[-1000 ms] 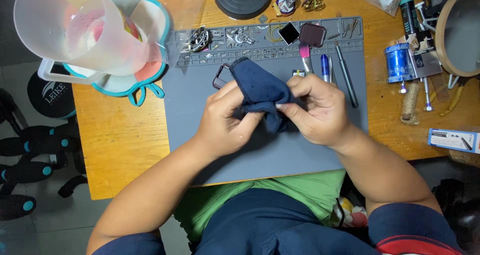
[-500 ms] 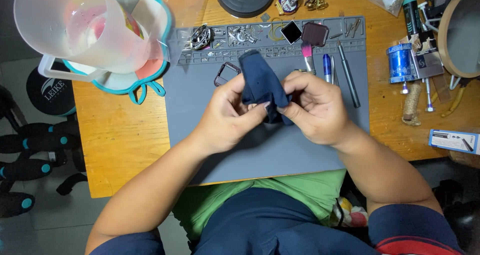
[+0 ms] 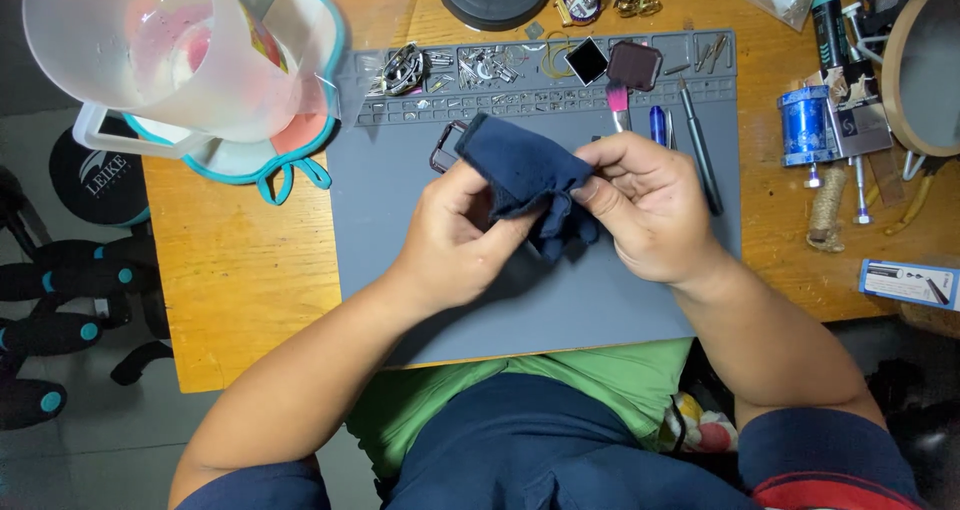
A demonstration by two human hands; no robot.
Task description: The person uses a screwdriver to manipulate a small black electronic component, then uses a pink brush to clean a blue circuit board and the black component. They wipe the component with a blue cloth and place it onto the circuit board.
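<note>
A dark blue cloth [image 3: 520,170] is held between both hands above a grey work mat [image 3: 400,230]. My left hand [image 3: 455,235] grips its lower left part with thumb and fingers. My right hand [image 3: 645,205] pinches its right side. Behind the cloth, a small dark rectangular frame [image 3: 443,148] peeks out on the mat; most of it is hidden by the cloth and my left hand.
The mat's top tray holds several small metal parts [image 3: 480,70], a black square piece [image 3: 586,60] and a dark red one [image 3: 633,66]. Pens and a brush [image 3: 690,140] lie right. A translucent jug [image 3: 170,50] stands at the left, a blue cylinder [image 3: 803,125] at the right.
The cloth has been turned and spread a little flatter between the hands, which have shifted slightly on it. The small frame stays on the mat.
</note>
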